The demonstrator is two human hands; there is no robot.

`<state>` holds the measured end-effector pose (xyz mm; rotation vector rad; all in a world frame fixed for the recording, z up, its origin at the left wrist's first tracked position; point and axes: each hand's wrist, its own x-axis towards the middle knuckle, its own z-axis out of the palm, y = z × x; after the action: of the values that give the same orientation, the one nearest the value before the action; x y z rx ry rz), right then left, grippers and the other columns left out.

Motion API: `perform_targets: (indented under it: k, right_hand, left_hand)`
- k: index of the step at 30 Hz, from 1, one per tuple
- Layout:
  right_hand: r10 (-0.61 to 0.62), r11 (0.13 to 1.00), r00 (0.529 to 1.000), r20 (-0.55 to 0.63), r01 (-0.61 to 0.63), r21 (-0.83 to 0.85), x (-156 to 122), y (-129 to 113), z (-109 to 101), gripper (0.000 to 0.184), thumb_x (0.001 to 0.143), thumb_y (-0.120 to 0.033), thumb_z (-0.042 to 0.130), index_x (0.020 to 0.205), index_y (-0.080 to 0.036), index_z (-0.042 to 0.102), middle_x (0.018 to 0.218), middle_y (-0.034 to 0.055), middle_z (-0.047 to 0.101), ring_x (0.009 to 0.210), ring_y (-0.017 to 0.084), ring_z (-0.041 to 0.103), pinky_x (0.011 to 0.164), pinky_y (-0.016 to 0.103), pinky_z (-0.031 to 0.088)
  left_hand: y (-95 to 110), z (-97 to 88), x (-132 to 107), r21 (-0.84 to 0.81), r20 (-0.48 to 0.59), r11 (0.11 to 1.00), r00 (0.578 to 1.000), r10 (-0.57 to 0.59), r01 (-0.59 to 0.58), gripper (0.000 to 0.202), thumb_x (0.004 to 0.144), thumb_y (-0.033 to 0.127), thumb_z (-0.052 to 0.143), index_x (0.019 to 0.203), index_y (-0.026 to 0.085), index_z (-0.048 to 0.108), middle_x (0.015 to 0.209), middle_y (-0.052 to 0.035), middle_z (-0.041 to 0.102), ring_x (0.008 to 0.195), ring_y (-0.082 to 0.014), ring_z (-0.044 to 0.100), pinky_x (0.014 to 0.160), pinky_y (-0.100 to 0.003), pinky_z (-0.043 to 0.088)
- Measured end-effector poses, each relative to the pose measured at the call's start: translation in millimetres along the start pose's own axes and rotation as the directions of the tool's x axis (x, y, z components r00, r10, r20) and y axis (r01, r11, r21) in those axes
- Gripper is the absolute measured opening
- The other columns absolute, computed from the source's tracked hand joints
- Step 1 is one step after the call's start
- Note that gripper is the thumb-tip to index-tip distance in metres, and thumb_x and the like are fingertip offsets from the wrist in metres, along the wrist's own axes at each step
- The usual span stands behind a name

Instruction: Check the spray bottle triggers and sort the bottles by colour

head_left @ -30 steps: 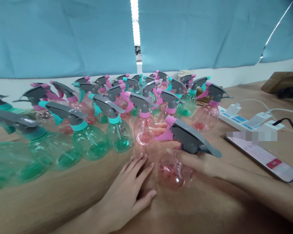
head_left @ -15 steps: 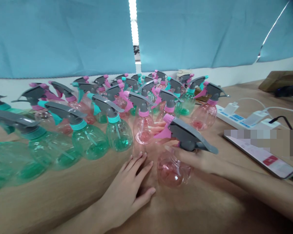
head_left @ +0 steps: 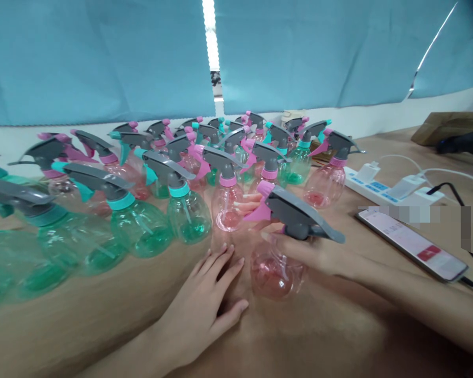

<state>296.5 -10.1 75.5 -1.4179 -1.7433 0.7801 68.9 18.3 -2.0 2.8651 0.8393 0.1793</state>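
A clear pink spray bottle (head_left: 278,273) with a grey and pink trigger head stands at the front, slightly tilted. My right hand (head_left: 299,251) is closed round its neck, just under the head, with some fingers hidden behind it. To its left, my left hand (head_left: 208,296) lies flat on the wooden table (head_left: 150,320), fingers spread, holding nothing. Just beyond my fingertips stand another pink spray bottle (head_left: 227,207) and a green spray bottle (head_left: 189,218) with a turquoise collar.
Several more green and pink spray bottles crowd the left and back, including a green one (head_left: 142,228). On the right lie a phone (head_left: 413,244) and a white power strip (head_left: 372,186) with plugs and cables. A cardboard box (head_left: 445,127) sits at the back right, before a blue curtain (head_left: 284,52).
The whole view has shifted a little, so everything appears slightly further left. My right hand keeps its grip on the pink spray bottle, and my left hand stays flat on the table.
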Motion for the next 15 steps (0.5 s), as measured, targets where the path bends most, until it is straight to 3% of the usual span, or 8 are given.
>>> perform_targets:
  k: [6,11,15]
  right_hand:
    - [-0.110,0.994,0.984,0.141,0.107,0.028,10.0,-3.4,0.4,0.017,0.081,-0.030,0.042,0.066,-0.023,0.040,0.061,-0.0035,0.040,0.053,0.012,0.041,0.050,0.026,0.039]
    - [-0.286,0.956,0.956,0.064,0.279,0.093,23.2,-15.6,1.1,0.015,0.073,-0.017,0.044,0.060,-0.023,0.041,0.054,-0.0056,0.036,0.049,0.010,0.035,0.046,0.022,0.034]
    - [-0.229,0.968,0.971,0.073,0.219,0.125,26.8,-7.7,5.1,0.010,0.071,-0.019,0.046,0.062,-0.023,0.044,0.059,-0.0037,0.040,0.052,0.011,0.038,0.051,0.025,0.041]
  left_hand:
    - [-0.8,1.6,-1.6,-0.012,-0.024,1.000,1.000,0.010,-0.011,0.054,0.096,0.045,0.049,0.143,0.018,0.042,0.153,-0.0120,0.033,0.139,-0.0311,0.031,0.109,-0.051,0.031]
    - [2.6,-3.4,-0.3,-0.019,-0.010,1.000,1.000,-0.005,0.004,0.055,0.094,0.042,0.053,0.141,0.016,0.044,0.151,-0.0136,0.036,0.137,-0.0318,0.035,0.108,-0.051,0.033]
    - [4.8,-5.9,0.5,-0.017,-0.005,1.000,1.000,-0.006,0.006,0.056,0.093,0.041,0.055,0.140,0.012,0.044,0.150,-0.0153,0.038,0.136,-0.0317,0.036,0.108,-0.052,0.034]
